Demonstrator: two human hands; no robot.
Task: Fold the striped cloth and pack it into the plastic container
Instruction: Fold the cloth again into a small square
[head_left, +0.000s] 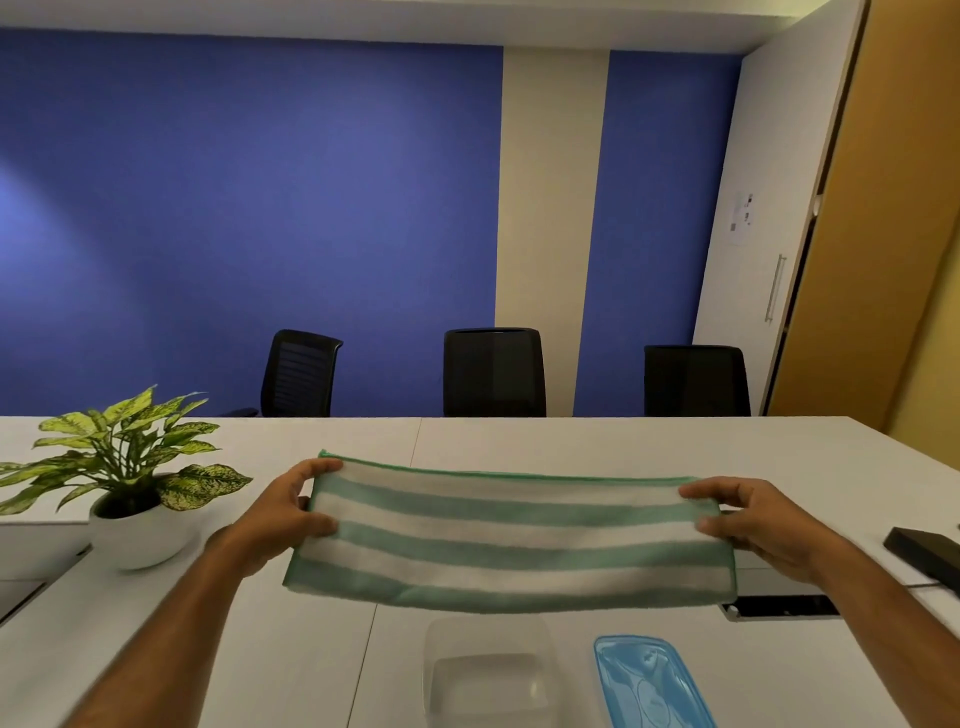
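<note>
Striped cloth (511, 535), green and white, stretched flat in air above white table (571, 447). Left hand (291, 519) pinching left end; right hand (748, 519) pinching right end. Clear plastic container (488, 670) open on table below cloth. Blue lid (649, 680) just right of container. Potted plant (135, 493) at left.

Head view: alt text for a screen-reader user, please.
Two hands, left and right, hold a green-and-white striped cloth stretched flat above a white table. Nearer the camera sit an open clear container and its blue lid; a potted plant stands left.
</note>
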